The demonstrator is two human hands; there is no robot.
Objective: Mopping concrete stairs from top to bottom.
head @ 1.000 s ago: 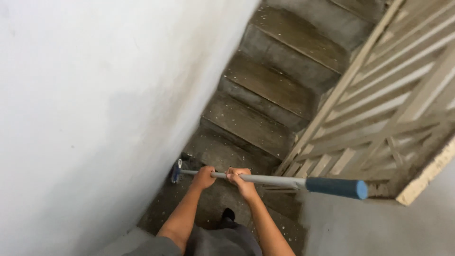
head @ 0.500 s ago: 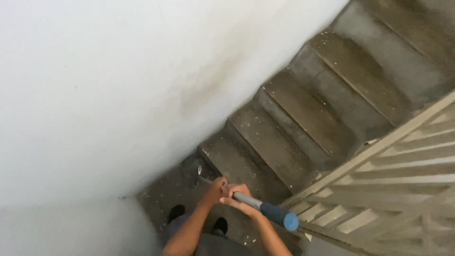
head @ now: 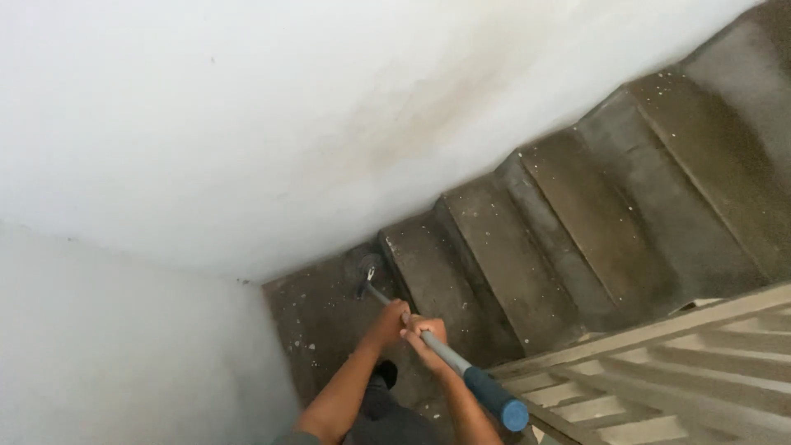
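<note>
Both hands clamped on the grey pole (head: 428, 339) at lower centre: left hand (head: 386, 323) ahead, right hand (head: 425, 336) just behind, touching it. Close pairing probably gives leverage to press the far end down. Pole's blue end cap (head: 497, 399) points back toward the wooden railing (head: 659, 371). Roller head (head: 367, 270) sits low where the white wall (head: 288, 124) meets the concrete stairs (head: 527, 247); head is blurred.
</note>
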